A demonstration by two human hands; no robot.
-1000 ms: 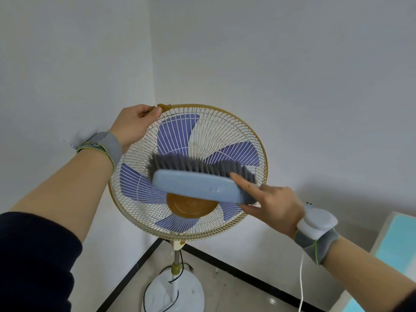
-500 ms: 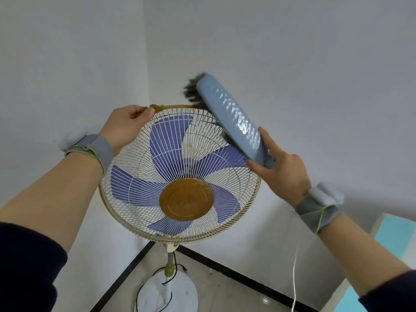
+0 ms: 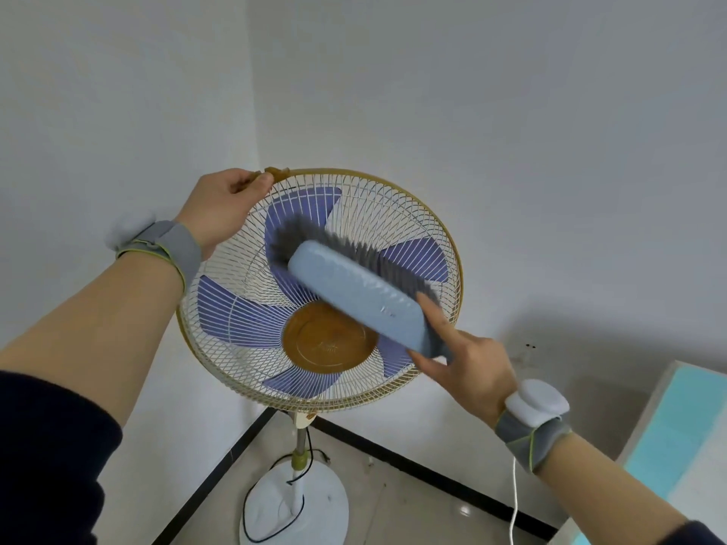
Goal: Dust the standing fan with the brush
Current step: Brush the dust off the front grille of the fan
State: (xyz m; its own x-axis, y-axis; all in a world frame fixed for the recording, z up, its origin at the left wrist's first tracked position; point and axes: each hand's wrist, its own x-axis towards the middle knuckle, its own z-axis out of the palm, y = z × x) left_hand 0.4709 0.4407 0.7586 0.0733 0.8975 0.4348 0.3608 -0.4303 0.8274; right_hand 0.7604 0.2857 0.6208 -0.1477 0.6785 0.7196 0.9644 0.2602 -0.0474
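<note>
two hands share the job: the left hand is clamped on the top rim of the tilted fan, the right hand is closed round the brush laid across the grille, so i'd sweep lightly along the wires.

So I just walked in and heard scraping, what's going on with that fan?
A person is dusting the fan. The left hand grips the top rim of the grille to steady it, while the right hand holds a blue brush by its end, bristles pressed against the upper part of the front grille, above the brown hub. The fan stands in a corner, blades not visibly spinning.
</note>
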